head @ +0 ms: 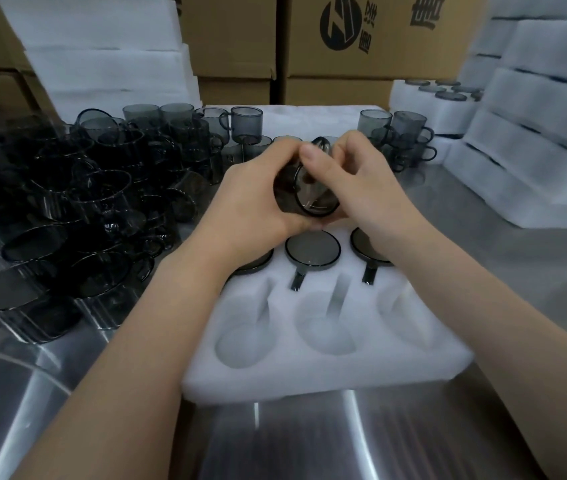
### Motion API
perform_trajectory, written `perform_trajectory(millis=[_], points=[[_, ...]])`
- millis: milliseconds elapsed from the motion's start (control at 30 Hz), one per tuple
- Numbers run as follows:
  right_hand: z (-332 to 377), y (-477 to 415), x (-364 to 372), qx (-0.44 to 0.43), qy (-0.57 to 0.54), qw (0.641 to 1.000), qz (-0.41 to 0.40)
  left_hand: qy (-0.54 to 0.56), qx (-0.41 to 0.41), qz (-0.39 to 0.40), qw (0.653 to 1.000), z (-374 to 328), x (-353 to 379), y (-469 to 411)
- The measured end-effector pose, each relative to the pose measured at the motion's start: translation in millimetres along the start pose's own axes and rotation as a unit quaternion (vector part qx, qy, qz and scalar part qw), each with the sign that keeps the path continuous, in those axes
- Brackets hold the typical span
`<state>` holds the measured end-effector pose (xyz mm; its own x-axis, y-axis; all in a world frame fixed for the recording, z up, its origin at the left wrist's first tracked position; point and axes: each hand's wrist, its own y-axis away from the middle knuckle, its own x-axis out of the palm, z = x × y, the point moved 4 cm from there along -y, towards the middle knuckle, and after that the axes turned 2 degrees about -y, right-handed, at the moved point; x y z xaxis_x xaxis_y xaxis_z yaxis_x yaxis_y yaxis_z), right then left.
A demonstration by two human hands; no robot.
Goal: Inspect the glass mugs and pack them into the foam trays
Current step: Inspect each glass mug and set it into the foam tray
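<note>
Mug (316,199) above foam tray (310,374) on steel table (396,441) (cartons (233,39) behind) lies sideways, rim toward me, clasped by left hand (254,199) and right hand (367,183).

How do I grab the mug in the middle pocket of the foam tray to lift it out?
Probably by the handle, from above. The mug is sunk in the foam tray with only its round top showing, so its sides are covered; the handle points toward you, open from above. Pinch it and lift straight up.

Packing workshop or warehouse, stacked cardboard cartons (372,43), piled white foam trays (535,98), steel worktable (310,441), dozens of glass mugs (77,202)
</note>
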<state>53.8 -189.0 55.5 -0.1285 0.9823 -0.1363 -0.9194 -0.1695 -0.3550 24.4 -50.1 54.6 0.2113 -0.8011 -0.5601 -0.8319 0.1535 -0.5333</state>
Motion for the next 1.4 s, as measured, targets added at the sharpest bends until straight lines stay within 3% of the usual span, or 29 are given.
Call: perform_trajectory(millis=[300, 600, 767, 933, 1100, 1267, 1400], points=[[-0.3, -3.3, -6.3, 0.080, -0.173, 0.981, 0.025, 0.068, 0.003, -0.041, 0.997, -0.8, -6.0, 1.7], [1.2, 3.3, 1.7, 0.077, -0.234, 0.954, 0.170, 0.130, -0.001, -0.053, 0.990, 0.1, -8.8, 2.2], [-0.9, 1.7, -2.5, 0.065, -0.191, 0.970, 0.132, 0.096, -0.013, -0.094, 0.991, 3.1, -11.1, 2.0], [0.4, 1.3, -1.9, 0.017, -0.180, 0.975, 0.132, 0.026, 0.043, -0.054, 0.997, -3.5, -8.3, 1.1], [0.7, 0.7, -1.8, 0.022, -0.166, 0.977, 0.130, 0.081, -0.006, -0.042, 0.996, 2.3, -7.4, -0.1], [-2.0, 0.5, -3.6, 0.032, -0.106, 0.992, 0.064, 0.072, 0.010, -0.016, 0.997, 1.1, -4.2, 0.8], [-1.8, -1.4, -5.8, 0.038, -0.139, 0.989, 0.044, 0.060, 0.024, -0.011, 0.998, -2.9, -2.9, 1.5]])
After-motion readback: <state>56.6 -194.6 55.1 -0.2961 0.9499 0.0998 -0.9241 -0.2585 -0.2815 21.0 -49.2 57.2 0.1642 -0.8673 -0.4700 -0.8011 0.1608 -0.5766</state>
